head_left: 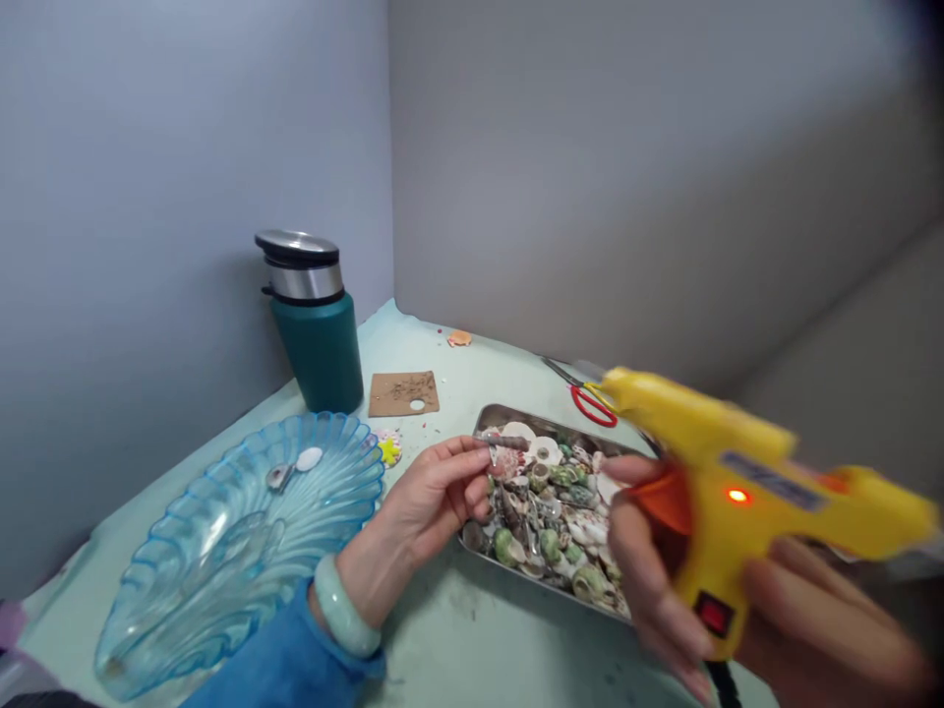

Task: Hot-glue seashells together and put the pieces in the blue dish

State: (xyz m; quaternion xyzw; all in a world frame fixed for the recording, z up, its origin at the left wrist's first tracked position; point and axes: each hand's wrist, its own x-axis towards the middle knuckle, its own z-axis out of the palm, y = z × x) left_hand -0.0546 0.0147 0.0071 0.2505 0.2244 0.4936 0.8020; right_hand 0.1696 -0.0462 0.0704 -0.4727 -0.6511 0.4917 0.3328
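Observation:
My left hand pinches a small, slender greyish shell between thumb and fingertips, over the left edge of a metal tray filled with shells. A pale green bangle circles the left wrist. On the right, my right hand is wrapped round the handle of a yellow glue gun, its fingers at the orange trigger. The gun's nozzle points left, above the tray's right part, and a small orange-red light glows on its side. The gun and my right hand are blurred.
A blue scalloped glass dish with two shells lies at left. Behind it stands a teal bottle. Farther back are a brown card, an orange piece and red-handled scissors. Grey walls enclose the table.

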